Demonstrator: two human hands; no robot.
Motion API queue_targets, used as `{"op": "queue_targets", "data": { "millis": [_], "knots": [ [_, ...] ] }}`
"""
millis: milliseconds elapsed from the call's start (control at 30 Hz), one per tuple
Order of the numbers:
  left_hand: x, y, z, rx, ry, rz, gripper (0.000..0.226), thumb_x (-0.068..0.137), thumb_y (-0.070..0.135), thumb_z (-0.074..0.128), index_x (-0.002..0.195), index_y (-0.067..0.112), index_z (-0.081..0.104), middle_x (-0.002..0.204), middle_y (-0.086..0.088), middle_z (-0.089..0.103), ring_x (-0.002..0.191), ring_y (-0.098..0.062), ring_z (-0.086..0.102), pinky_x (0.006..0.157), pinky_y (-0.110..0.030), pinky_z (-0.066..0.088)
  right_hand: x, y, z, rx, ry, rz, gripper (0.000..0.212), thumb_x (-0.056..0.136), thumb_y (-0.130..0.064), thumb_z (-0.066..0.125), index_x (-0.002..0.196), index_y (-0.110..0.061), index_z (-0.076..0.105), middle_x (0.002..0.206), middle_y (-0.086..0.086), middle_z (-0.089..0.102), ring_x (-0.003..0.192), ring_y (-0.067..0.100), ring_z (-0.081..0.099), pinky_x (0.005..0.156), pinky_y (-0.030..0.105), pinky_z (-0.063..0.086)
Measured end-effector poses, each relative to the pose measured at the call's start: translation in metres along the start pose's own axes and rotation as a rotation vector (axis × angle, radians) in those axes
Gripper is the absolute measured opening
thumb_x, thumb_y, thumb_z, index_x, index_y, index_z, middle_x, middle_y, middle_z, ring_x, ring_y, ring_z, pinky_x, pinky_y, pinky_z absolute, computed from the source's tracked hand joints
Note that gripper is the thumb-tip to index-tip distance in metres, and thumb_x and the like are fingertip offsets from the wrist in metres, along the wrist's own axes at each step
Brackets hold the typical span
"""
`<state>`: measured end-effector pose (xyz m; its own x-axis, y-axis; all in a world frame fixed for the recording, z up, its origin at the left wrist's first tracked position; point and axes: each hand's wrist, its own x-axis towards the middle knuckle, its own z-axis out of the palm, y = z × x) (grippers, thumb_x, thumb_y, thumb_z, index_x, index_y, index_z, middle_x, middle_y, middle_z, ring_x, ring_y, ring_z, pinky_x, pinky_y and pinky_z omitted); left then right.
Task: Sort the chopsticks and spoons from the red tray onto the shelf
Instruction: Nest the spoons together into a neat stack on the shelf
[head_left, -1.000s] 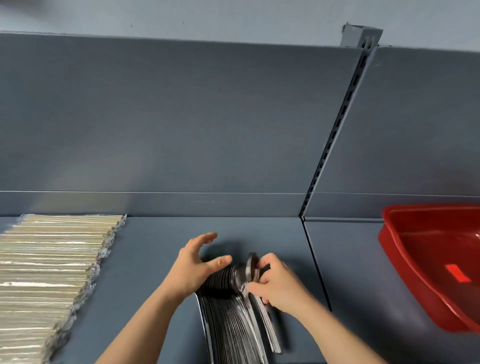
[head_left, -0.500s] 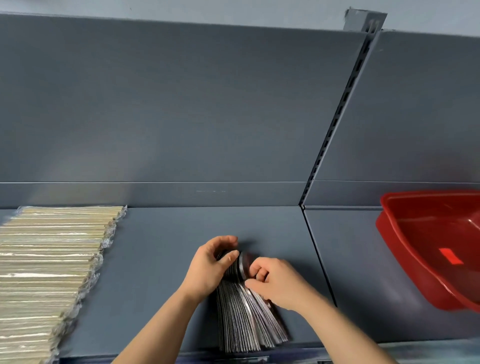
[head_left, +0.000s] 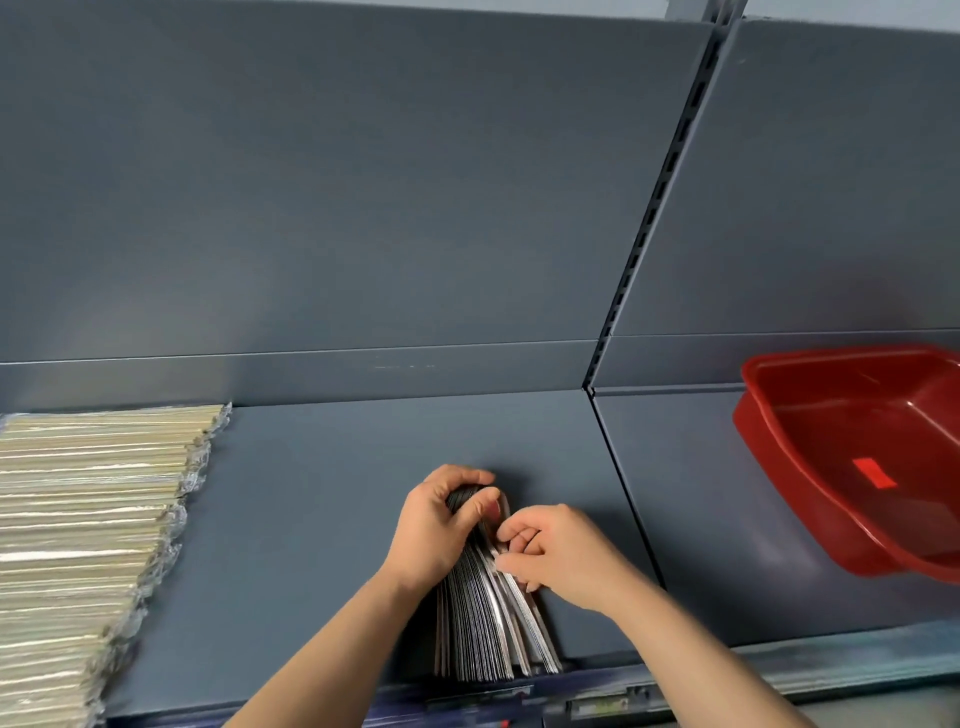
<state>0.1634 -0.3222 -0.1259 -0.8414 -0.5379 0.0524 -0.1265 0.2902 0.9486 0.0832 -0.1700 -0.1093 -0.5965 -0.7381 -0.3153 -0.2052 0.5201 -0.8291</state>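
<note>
A stack of metal spoons lies on the grey shelf, handles fanned toward the front edge. My left hand grips the bowl end of the stack from the left, fingers curled over its top. My right hand pinches the rightmost spoons just below the bowls. A wide row of wrapped chopsticks covers the shelf's left part. The red tray stands on the right shelf section; only a red label shows inside it.
The shelf's back panel rises behind everything. A slotted upright divides left and right sections. The shelf's front lip with a label strip runs below the spoon handles.
My left hand has closed from open fingers to a grip over the spoon bowls. The right hand has pressed the loose spoons into the stack. The view has tilted, showing the shelf's front edge.
</note>
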Motion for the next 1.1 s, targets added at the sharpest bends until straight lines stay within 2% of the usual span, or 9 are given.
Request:
{"op": "queue_targets", "data": {
  "millis": [100, 233, 400, 533, 667, 767, 833, 933, 1100],
  "knots": [
    [-0.005, 0.000, 0.011, 0.017, 0.148, 0.076, 0.026, 0.086, 0.013, 0.070, 0.080, 0.038, 0.064, 0.082, 0.007, 0.069, 0.079, 0.000, 0.065, 0.076, -0.009, 0.045, -0.005, 0.005, 0.004, 0.005, 0.015, -0.003, 0.035, 0.069, -0.026, 0.083, 0.101, -0.026, 0.068, 0.082, -0.005, 0.065, 0.059, 0.005, 0.063, 0.060, 0.015, 0.049],
    [-0.006, 0.001, 0.018, 0.080, 0.234, 0.127, 0.035, 0.090, 0.013, 0.065, 0.075, 0.042, 0.054, 0.082, 0.010, 0.061, 0.081, 0.004, 0.059, 0.072, -0.002, 0.038, -0.008, 0.013, 0.009, -0.022, 0.003, -0.028, 0.056, 0.057, -0.040, 0.085, 0.109, -0.031, 0.066, 0.076, -0.010, 0.061, 0.059, 0.000, 0.057, 0.061, 0.012, 0.044],
    [-0.006, -0.001, 0.004, 0.091, 0.001, 0.132, 0.019, 0.099, 0.009, 0.048, 0.098, 0.026, 0.058, 0.101, 0.003, 0.057, 0.098, 0.008, 0.052, 0.087, -0.002, 0.033, -0.006, 0.020, 0.009, 0.039, -0.013, -0.033, 0.048, 0.052, -0.045, 0.084, 0.096, -0.037, 0.065, 0.070, -0.013, 0.063, 0.057, 0.000, 0.057, 0.060, 0.016, 0.044],
    [-0.003, -0.005, -0.017, 0.041, -0.202, 0.052, 0.020, 0.096, 0.015, 0.056, 0.113, 0.024, 0.060, 0.112, 0.008, 0.063, 0.106, 0.002, 0.058, 0.094, -0.010, 0.039, -0.010, 0.025, 0.010, 0.024, 0.004, -0.064, 0.046, 0.056, -0.050, 0.080, 0.098, -0.041, 0.067, 0.071, -0.015, 0.063, 0.059, -0.003, 0.059, 0.061, 0.011, 0.043],
    [0.003, -0.005, -0.026, 0.014, -0.225, 0.010, 0.028, 0.085, 0.021, 0.071, 0.113, 0.021, 0.065, 0.105, 0.008, 0.071, 0.097, -0.001, 0.065, 0.094, -0.021, 0.048, -0.016, 0.028, 0.012, -0.049, 0.052, -0.143, 0.045, 0.068, -0.039, 0.081, 0.112, -0.032, 0.071, 0.075, -0.020, 0.060, 0.060, -0.002, 0.056, 0.063, 0.008, 0.042],
    [0.006, -0.006, -0.030, 0.210, -0.210, 0.155, 0.039, 0.080, 0.042, 0.068, 0.113, 0.021, 0.066, 0.106, 0.013, 0.066, 0.099, 0.001, 0.061, 0.092, -0.012, 0.043, -0.022, 0.030, 0.015, -0.115, 0.091, -0.209, 0.040, 0.077, -0.034, 0.077, 0.116, -0.026, 0.071, 0.076, -0.014, 0.055, 0.063, 0.001, 0.054, 0.066, 0.010, 0.041],
    [0.009, -0.007, -0.032, 0.352, -0.198, 0.271, 0.044, 0.081, 0.048, 0.062, 0.112, 0.016, 0.066, 0.106, 0.009, 0.064, 0.100, -0.004, 0.060, 0.091, -0.015, 0.043, -0.025, 0.030, 0.017, -0.177, 0.102, -0.254, 0.039, 0.083, -0.034, 0.072, 0.120, -0.022, 0.068, 0.079, -0.015, 0.052, 0.064, 0.001, 0.052, 0.066, 0.008, 0.037],
    [0.011, -0.008, -0.029, 0.427, -0.166, 0.368, 0.038, 0.087, 0.039, 0.061, 0.109, 0.009, 0.065, 0.106, -0.001, 0.062, 0.098, -0.014, 0.061, 0.090, -0.024, 0.046, -0.030, 0.030, 0.018, -0.230, 0.104, -0.280, 0.040, 0.088, -0.034, 0.067, 0.125, -0.020, 0.065, 0.085, -0.020, 0.048, 0.066, 0.001, 0.051, 0.066, 0.006, 0.035],
    [0.011, -0.010, -0.024, 0.399, -0.168, 0.393, 0.040, 0.089, 0.034, 0.058, 0.117, 0.006, 0.061, 0.112, -0.006, 0.054, 0.102, -0.010, 0.053, 0.093, -0.020, 0.041, -0.033, 0.032, 0.018, -0.193, 0.135, -0.254, 0.036, 0.088, -0.027, 0.068, 0.123, -0.017, 0.067, 0.104, -0.022, 0.050, 0.061, 0.005, 0.049, 0.067, 0.008, 0.037]
  ]
}}
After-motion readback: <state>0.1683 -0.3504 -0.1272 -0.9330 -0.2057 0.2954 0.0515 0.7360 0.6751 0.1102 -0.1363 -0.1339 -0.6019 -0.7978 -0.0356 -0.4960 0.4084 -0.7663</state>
